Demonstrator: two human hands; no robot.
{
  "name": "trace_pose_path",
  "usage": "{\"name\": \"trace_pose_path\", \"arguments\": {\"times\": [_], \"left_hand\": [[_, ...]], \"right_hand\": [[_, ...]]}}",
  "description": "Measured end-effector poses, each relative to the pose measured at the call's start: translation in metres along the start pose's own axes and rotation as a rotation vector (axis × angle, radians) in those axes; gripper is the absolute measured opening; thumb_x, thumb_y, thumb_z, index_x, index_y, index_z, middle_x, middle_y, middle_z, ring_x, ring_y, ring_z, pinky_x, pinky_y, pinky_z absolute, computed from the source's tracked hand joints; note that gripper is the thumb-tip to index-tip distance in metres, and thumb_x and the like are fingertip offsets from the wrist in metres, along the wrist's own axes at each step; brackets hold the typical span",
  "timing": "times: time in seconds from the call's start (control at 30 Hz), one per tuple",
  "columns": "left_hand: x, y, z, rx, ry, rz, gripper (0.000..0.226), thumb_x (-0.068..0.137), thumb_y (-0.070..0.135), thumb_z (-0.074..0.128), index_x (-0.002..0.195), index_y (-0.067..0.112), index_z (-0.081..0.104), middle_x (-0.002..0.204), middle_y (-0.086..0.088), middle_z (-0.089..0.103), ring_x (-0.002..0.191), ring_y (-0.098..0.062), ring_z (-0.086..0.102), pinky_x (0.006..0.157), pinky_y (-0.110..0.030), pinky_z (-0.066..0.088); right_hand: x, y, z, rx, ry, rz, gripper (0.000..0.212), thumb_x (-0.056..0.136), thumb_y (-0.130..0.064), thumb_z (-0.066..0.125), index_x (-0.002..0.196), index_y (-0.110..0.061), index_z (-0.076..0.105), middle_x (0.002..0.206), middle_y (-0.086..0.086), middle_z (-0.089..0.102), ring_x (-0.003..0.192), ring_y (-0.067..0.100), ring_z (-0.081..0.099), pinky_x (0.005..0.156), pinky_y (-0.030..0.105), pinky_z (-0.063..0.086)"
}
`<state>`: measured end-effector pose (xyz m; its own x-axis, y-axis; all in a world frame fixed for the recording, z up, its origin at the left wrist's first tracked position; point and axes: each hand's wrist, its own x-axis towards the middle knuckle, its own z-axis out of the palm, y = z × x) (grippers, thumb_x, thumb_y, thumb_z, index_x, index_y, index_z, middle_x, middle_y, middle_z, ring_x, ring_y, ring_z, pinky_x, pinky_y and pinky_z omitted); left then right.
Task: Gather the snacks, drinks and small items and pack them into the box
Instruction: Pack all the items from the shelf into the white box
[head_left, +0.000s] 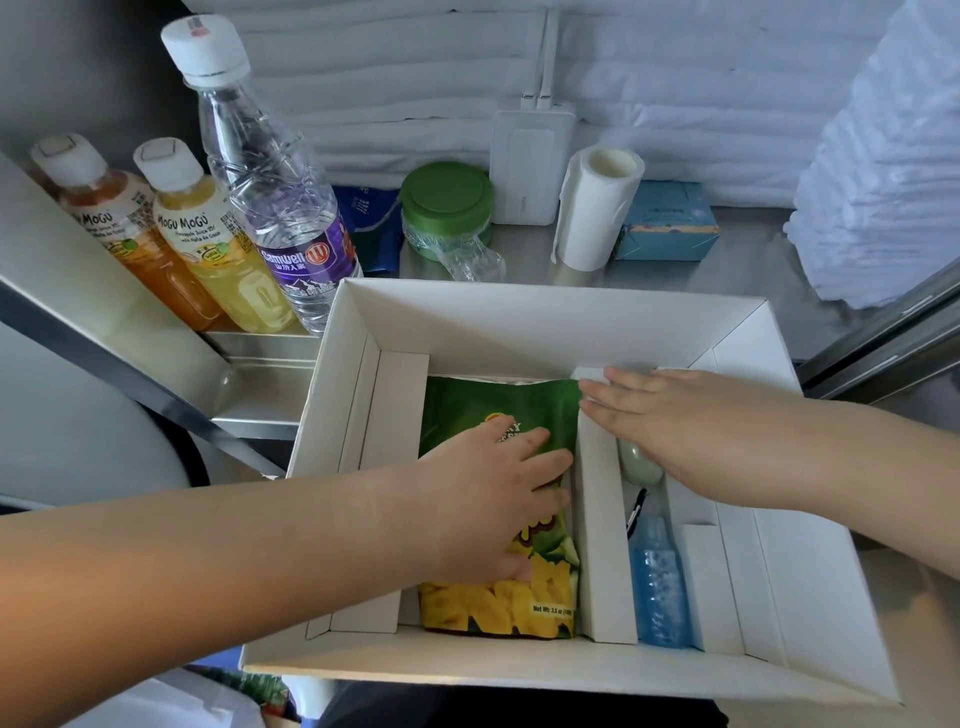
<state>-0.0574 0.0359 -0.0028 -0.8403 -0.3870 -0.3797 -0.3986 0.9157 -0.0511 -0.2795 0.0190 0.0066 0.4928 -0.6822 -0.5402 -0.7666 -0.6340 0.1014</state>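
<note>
Green snack bag (519, 603) flat in box (519, 322)

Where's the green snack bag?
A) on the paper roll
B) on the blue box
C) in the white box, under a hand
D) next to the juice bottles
C: the green snack bag lies flat in the middle compartment of the white box, with the left hand pressing on it.

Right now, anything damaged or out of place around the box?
The clear water bottle left of the box is creased in its upper body. Loose plastic wrap trails from the green-lidded jar. Nothing spilled.
</note>
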Motion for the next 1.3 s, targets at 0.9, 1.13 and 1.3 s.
{"name": "trace_pose_path", "arguments": {"times": [0.9,1.13,1.3], "left_hand": [[0.000,0.004,-0.005,-0.021,-0.043,0.003,0.071,0.092,0.061,0.031,0.148,0.021,0.013,0.155,-0.009,0.011,0.140,-0.029,0.011,0.115,-0.043,0.002],[0.001,0.007,-0.001,-0.112,-0.200,-0.012,0.084,0.091,0.065,0.026,0.146,0.020,-0.019,0.151,-0.001,-0.028,0.142,-0.019,-0.016,0.115,-0.035,-0.008],[-0.003,0.011,-0.001,-0.155,-0.262,-0.025,0.085,0.091,0.066,0.026,0.144,0.021,-0.023,0.147,-0.002,-0.036,0.142,-0.019,-0.018,0.114,-0.033,-0.007]], "right_hand": [[0.015,-0.024,-0.021,-0.259,-0.132,0.033,0.068,0.098,-0.021,0.034,0.148,-0.007,-0.010,0.157,0.012,-0.010,0.145,0.025,-0.008,0.115,0.035,-0.004],[0.022,-0.022,-0.030,-0.303,-0.143,0.010,0.071,0.096,-0.019,0.040,0.148,-0.006,-0.006,0.157,0.013,-0.007,0.145,0.025,-0.004,0.115,0.035,-0.001],[0.022,-0.021,-0.030,-0.257,-0.057,-0.025,0.066,0.093,-0.017,0.043,0.149,-0.007,0.009,0.157,0.010,0.010,0.143,0.025,0.012,0.116,0.035,0.014]]}}
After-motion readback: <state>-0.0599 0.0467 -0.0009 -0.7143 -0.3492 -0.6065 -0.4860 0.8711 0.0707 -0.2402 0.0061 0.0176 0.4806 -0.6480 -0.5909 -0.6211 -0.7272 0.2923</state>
